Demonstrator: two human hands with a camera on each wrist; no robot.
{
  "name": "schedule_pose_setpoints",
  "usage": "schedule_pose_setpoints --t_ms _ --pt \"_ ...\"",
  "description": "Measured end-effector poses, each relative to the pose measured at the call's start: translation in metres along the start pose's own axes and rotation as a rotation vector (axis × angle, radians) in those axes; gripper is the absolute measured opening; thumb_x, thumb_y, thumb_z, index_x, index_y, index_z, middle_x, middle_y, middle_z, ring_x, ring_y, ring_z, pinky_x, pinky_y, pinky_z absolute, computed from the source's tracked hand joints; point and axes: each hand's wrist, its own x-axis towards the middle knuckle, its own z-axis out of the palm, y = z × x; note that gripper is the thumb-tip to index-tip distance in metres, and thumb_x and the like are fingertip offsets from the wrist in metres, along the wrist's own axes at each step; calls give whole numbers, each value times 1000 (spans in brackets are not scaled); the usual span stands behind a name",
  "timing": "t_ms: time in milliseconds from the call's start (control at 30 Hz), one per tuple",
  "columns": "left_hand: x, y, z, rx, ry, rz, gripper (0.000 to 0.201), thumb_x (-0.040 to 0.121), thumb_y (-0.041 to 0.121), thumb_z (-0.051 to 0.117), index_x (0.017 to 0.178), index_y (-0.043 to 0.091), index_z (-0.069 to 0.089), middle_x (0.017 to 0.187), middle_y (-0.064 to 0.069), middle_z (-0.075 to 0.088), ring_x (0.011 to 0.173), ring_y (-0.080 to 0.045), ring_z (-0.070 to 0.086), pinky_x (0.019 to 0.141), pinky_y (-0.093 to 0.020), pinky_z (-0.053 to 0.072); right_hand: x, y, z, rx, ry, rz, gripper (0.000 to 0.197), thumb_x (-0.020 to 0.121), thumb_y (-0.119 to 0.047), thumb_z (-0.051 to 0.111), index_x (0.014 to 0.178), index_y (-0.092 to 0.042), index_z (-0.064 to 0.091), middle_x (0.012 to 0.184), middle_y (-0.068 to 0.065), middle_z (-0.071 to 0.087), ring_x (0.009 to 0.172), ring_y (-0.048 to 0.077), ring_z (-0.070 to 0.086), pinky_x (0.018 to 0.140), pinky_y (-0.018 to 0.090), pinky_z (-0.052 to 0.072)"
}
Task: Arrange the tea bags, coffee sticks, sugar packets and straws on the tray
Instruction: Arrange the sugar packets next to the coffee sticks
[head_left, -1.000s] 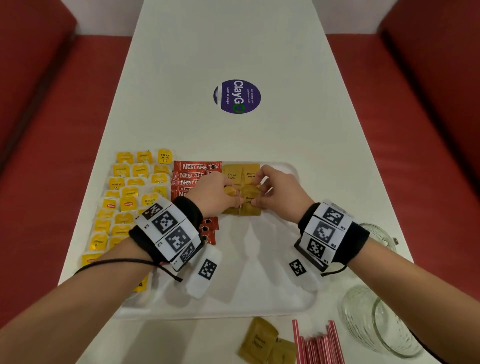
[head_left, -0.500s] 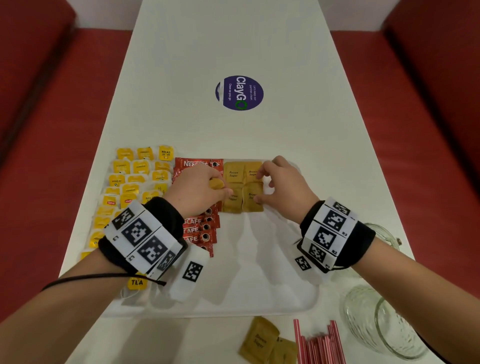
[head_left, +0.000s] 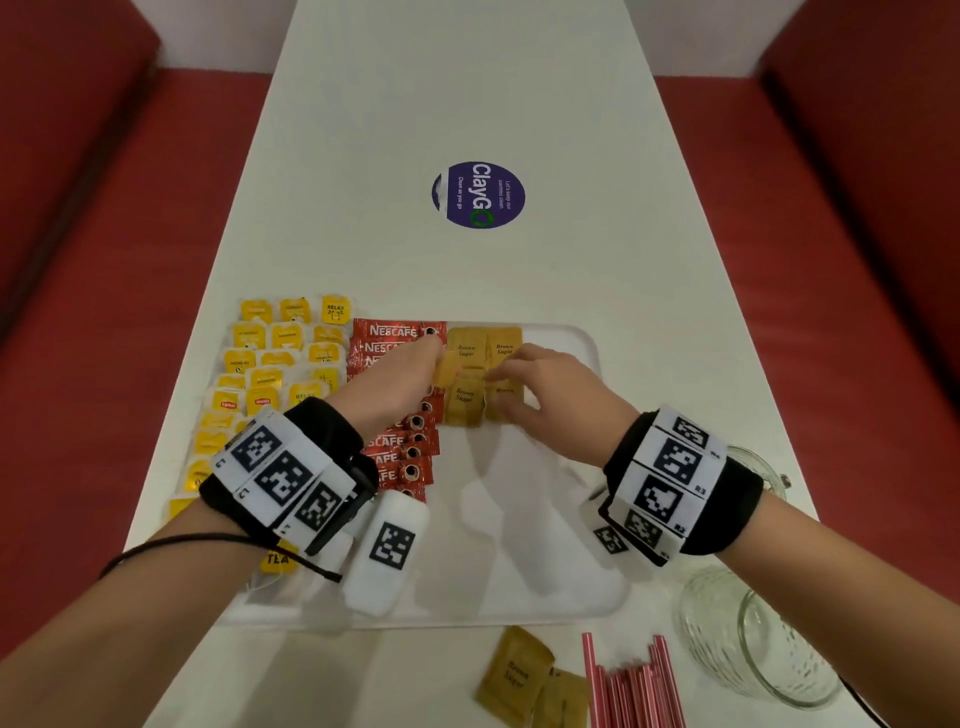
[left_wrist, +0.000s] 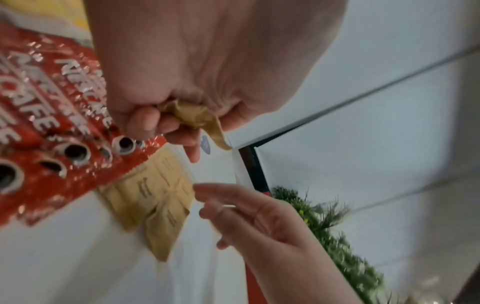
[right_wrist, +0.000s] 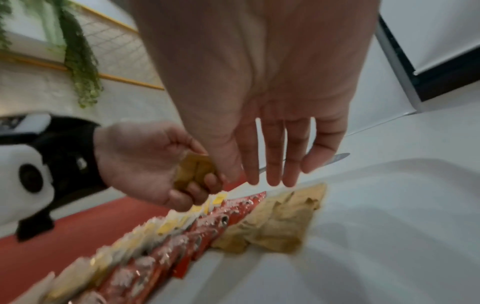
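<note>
A white table (head_left: 467, 104) runs up the middle of the head view, and the tray (head_left: 582, 343) sits in the lower centre. On the tray's left the tea bags (head_left: 270, 374) lie in yellow rows, next to them the red coffee sticks (head_left: 395, 332), then four sugar packets (head_left: 483, 384) in a block at centre. A glass jar (head_left: 753, 639) stands at lower right. Straws (head_left: 628, 686) and two loose packets (head_left: 519, 675) wait off the tray at the bottom edge.

The sugar step looks to be in hand. The left hand (head_left: 395, 384) is closed around spare packets (left_wrist: 192, 115), raised just above the block. The right hand (head_left: 545, 384) has straight, slack fingers over the block's right side and holds nothing.

Next, probably: the right hand draws one packet from the left and lays it below the block, edges flush.
</note>
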Motion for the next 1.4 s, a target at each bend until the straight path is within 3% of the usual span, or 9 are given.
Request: schedule_pose_setpoints --t_ms 167,300,400,600,867,1000,1200,1300,1400 --pt "-14 2 6 -465 -26 78 11 93 4 51 95 11 59 76 -5 57 63 -11 55 57 -22 46 -14 -16 -14 623 80 106 28 90 -39 54 107 -19 63 89 -2 68 84 12 64 73 24 51" --pt "-29 1 8 -624 20 177 15 80 0 65 93 8 64 80 -5 70 67 -12 69 61 -22 56 -18 -24 -14 967 91 144 12 83 -17 68 94 -18 64 81 7 70 69 10 65 63 23 51" --pt "-39 -1 5 -648 40 168 11 78 6 67 88 7 65 77 -7 70 66 -13 70 58 -22 55 -23 -28 -18 1042 108 120 18 82 -4 68 91 -18 63 79 10 67 65 10 63 60 21 52" --pt "-61 -3 -8 -603 -93 119 14 79 -5 64 89 4 65 78 -9 74 70 -15 72 63 -20 58 -33 -29 -24 999 178 114 19 82 0 66 92 -17 65 81 12 65 61 6 61 57 17 49" --pt "-72 -5 -10 -522 -37 140 11 79 -3 67 84 6 62 72 -8 71 64 -14 70 60 -21 58 -43 -35 -22 989 179 75 23 83 4 63 98 -13 61 70 5 59 56 3 59 54 16 49" --pt "-71 -10 -2 -367 -87 111 5 83 7 67 80 6 63 74 -9 72 64 -13 68 62 -21 58 -40 -32 -18 977 215 90 19 82 7 64 82 -12 58 67 6 58 56 5 59 55 18 51" --pt "-61 -30 11 -108 -138 11 11 86 15 68 79 6 67 76 -5 73 57 -9 62 57 -21 52 -34 -19 5 678 77 146 16 75 -6 75 78 -20 68 78 2 66 71 13 62 80 28 52" --pt "-59 -35 15 47 -202 -14 14 88 17 65 77 9 70 71 2 71 55 -5 59 54 -17 50 -27 -20 11 558 -21 173 12 79 -6 71 85 -16 71 83 2 68 65 12 63 74 26 56" --pt "-54 -34 19 136 -212 -24 17 90 20 63 82 7 71 71 4 69 49 0 56 50 -14 46 -19 -22 14 409 -83 168 13 80 -6 68 89 -15 72 75 -10 62 54 1 60 58 11 50"
